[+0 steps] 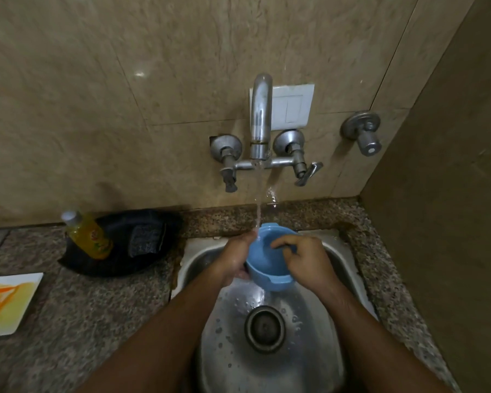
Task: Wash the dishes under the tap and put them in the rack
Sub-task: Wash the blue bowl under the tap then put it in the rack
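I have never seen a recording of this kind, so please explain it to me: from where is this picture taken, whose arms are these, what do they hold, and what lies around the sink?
There is no machine here. A person wears one camera on the head, and it looks down at their own two bare arms.

The left hand grips the side of a round light-blue plastic bowl. The right hand curls over its rim, fingers inside. Water runs from the steel wall tap onto the bowl's edge, above a steel sink.

On the speckled stone counter, to the left, stands a black tray with a yellow bottle and a dark scrubbing pad. Nearer lies a white plate with orange and yellow marks. No rack is visible.
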Available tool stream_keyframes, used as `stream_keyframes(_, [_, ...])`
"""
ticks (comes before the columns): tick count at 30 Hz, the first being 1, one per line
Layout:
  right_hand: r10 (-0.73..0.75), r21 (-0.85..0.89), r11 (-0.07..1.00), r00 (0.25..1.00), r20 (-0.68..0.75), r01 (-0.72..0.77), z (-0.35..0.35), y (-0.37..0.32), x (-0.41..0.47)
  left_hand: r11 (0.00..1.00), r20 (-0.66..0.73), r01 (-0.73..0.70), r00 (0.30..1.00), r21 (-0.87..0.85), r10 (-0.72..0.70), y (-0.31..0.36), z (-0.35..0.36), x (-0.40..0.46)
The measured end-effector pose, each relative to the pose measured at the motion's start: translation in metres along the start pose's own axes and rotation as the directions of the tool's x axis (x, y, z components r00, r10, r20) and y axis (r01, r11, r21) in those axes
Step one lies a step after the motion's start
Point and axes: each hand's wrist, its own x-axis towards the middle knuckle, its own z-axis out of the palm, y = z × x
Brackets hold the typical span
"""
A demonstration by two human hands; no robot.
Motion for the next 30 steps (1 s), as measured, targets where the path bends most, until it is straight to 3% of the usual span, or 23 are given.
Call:
stream_keyframes(2, [-0.014,-0.007,1.000,0.999,0.038,0.014,0.002,-0.004,0.000,1.000,0.022,0.014,1.000,0.001,-0.014,0.004,-0.010,0.004])
stream_keyframes(4, [-0.030,-0.224,0.972,0.986,0.162,0.066,0.006,-0.007,0.003,0.999,-0.064,-0.048,0.997,0.020,0.049,0.012,-0.013,0.002])
stream_keyframes(7, [-0.074,-0.581,0.785,0.964,0.257,0.215,0.013,-0.016,0.009,0.942,-0.220,-0.258,0.927,0.216,0.305,0.018,-0.012,0.005])
stream_keyframes(10, [-0.089,-0.708,0.678,0.978,0.188,0.198,0.025,-0.029,0.013,0.843,-0.105,-0.396,0.882,0.364,0.459,0.016,-0.005,0.002])
stream_keyframes(12, [-0.073,-0.618,0.775,0.990,0.118,0.131,0.034,-0.033,0.022,0.839,-0.048,-0.439,0.877,0.321,0.477,0.014,0.002,-0.002])
stream_keyframes(14, [-0.042,-0.390,0.917,0.993,0.113,0.083,0.041,-0.034,0.030,0.842,-0.079,-0.466,0.861,0.272,0.502,0.013,0.006,-0.002])
stream_keyframes(16, [-0.062,-0.147,0.984,0.963,0.262,0.103,0.044,-0.033,0.032,0.840,-0.123,-0.481,0.845,0.250,0.520,0.010,0.001,0.003])
stream_keyframes(17, [-0.052,-0.113,0.989,0.932,0.358,0.099,0.045,-0.029,0.031,0.844,-0.133,-0.481,0.845,0.237,0.518,0.009,-0.002,0.003])
stream_keyframes(19, [0.048,-0.294,0.950,0.878,0.477,0.107,0.045,-0.021,0.032,0.854,-0.133,-0.474,0.852,0.214,0.506,0.003,-0.003,0.004])
stream_keyframes(21, [0.039,-0.551,0.817,0.937,0.348,0.171,0.050,-0.011,0.039,0.866,-0.143,-0.456,0.861,0.205,0.487,-0.001,0.001,0.002])
stream_keyframes(22, [0.000,-0.587,0.790,0.959,0.284,0.174,0.053,-0.008,0.040,0.868,-0.154,-0.450,0.861,0.211,0.484,0.000,0.003,0.001])
stream_keyframes(23, [-0.060,-0.532,0.823,0.962,0.266,0.199,0.053,-0.008,0.038,0.867,-0.159,-0.451,0.860,0.210,0.485,0.000,0.002,0.001])
stream_keyframes(26, [-0.219,-0.283,0.882,0.861,0.459,0.376,0.044,-0.008,0.023,0.855,-0.169,-0.489,0.840,0.174,0.515,0.002,-0.013,0.002])
stream_keyframes(27, [-0.223,-0.332,0.852,0.855,0.468,0.404,0.039,-0.009,0.017,0.849,-0.147,-0.500,0.839,0.170,0.524,0.004,-0.016,0.002])
stream_keyframes(30, [-0.132,-0.471,0.830,0.924,0.358,0.301,0.033,-0.009,0.013,0.843,-0.112,-0.507,0.841,0.183,0.530,0.005,-0.013,0.005])
